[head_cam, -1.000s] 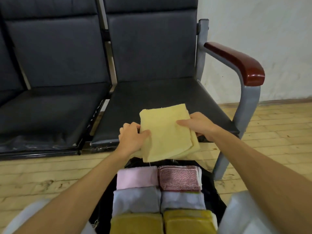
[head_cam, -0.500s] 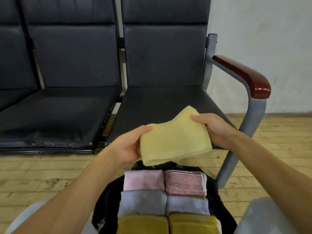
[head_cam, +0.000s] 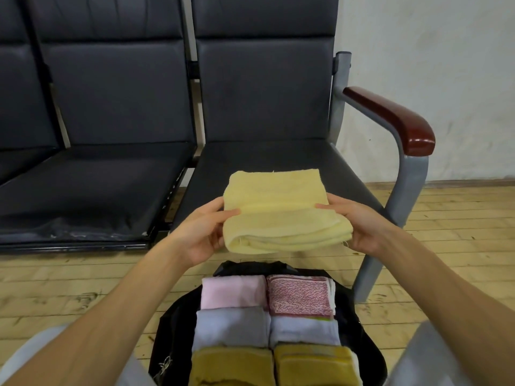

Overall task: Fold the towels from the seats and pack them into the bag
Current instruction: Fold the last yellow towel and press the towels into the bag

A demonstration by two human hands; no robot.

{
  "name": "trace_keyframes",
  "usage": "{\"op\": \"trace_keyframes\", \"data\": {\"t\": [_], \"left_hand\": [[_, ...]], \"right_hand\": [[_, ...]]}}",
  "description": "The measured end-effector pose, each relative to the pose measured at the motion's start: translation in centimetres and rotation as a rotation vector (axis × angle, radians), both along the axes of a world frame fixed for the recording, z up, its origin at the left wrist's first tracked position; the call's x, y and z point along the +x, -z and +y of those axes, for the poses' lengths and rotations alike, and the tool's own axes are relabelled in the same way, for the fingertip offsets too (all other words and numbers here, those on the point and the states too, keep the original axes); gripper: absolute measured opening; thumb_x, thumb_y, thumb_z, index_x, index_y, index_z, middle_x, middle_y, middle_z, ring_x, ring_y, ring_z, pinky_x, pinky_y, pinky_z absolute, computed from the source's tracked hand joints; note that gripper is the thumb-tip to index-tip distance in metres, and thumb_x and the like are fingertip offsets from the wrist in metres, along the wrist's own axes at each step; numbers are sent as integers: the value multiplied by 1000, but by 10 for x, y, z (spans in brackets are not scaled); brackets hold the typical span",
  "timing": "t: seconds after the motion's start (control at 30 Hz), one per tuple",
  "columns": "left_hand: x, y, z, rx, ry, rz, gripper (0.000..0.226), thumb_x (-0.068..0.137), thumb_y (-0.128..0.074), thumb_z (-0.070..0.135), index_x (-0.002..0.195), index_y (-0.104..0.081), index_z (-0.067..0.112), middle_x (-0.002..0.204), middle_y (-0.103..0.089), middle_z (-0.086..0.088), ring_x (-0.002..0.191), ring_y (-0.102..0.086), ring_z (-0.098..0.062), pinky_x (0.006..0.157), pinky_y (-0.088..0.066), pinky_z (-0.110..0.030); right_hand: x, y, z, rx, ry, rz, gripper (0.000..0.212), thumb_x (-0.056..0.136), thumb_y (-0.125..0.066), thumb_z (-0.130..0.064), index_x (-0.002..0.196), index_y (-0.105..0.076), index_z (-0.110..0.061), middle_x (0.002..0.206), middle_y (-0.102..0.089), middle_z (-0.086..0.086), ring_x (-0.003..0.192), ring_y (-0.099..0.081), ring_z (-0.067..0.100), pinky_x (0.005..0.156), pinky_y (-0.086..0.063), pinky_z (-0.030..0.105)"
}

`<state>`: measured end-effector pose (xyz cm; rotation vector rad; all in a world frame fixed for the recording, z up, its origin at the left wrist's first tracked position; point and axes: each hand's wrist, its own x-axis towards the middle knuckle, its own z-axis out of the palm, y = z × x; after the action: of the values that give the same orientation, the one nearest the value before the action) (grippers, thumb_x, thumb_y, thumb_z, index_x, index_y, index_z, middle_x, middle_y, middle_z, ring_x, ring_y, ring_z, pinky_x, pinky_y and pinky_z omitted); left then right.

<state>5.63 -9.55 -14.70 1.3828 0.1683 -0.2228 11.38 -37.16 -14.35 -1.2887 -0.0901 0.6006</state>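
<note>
A folded pale yellow towel (head_cam: 281, 215) is held flat in the air in front of the right seat (head_cam: 267, 160), above the far end of the black bag (head_cam: 178, 319). My left hand (head_cam: 203, 232) grips its left edge, thumb on top. My right hand (head_cam: 354, 221) grips its right edge the same way. The open bag on the floor holds two rows of folded towels: pink (head_cam: 232, 291) and red-patterned (head_cam: 299, 295) at the far end, two grey-lilac ones (head_cam: 231, 327) in the middle, two mustard ones (head_cam: 232, 366) nearest me.
A row of dark padded seats (head_cam: 92, 179) stands against a white wall; no towels lie on them. The right seat has a grey metal frame with a dark red armrest (head_cam: 390, 115). Wooden plank floor (head_cam: 459, 232) surrounds the bag.
The yellow towel has turned from tilted to level and square to me, lifted slightly toward the seat. Both hands have shifted to grip its two side edges.
</note>
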Motion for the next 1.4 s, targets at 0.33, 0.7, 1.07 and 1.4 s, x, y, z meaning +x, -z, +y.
{"op": "trace_keyframes", "data": {"t": [0.33,0.7,1.07,1.4], "left_hand": [[3,2,-2,-150,-4,-64,31,91,-35,9,93,-66,10,100,-68,-10,91,-63,-29,72,-56,-39],[4,14,-7,57,9,-16,45,81,-72,7,123,-60,18,111,-70,-9,98,-69,-28,73,-58,-38],[-6,68,-40,202,-66,97,24,94,-62,19,117,-57,12,110,-67,-9,93,-66,-23,74,-58,-38],[-18,164,-86,370,-10,312,4,95,-56,10,94,-60,11,84,-64,-6,72,-60,-15,56,-49,-25]], "right_hand": [[6,-4,-5,73,100,48,36,93,-39,-19,114,-64,-5,108,-64,16,96,-64,31,84,-56,43],[5,4,-6,-181,-78,19,35,70,-72,-4,104,-66,-9,100,-72,7,84,-71,18,64,-58,27],[3,44,-4,-901,22,-374,38,98,-57,-23,131,-45,-10,125,-56,9,107,-60,28,78,-59,41],[-26,159,-43,-771,76,133,47,94,-65,-17,137,-48,-9,132,-58,13,112,-61,32,78,-60,44]]}}
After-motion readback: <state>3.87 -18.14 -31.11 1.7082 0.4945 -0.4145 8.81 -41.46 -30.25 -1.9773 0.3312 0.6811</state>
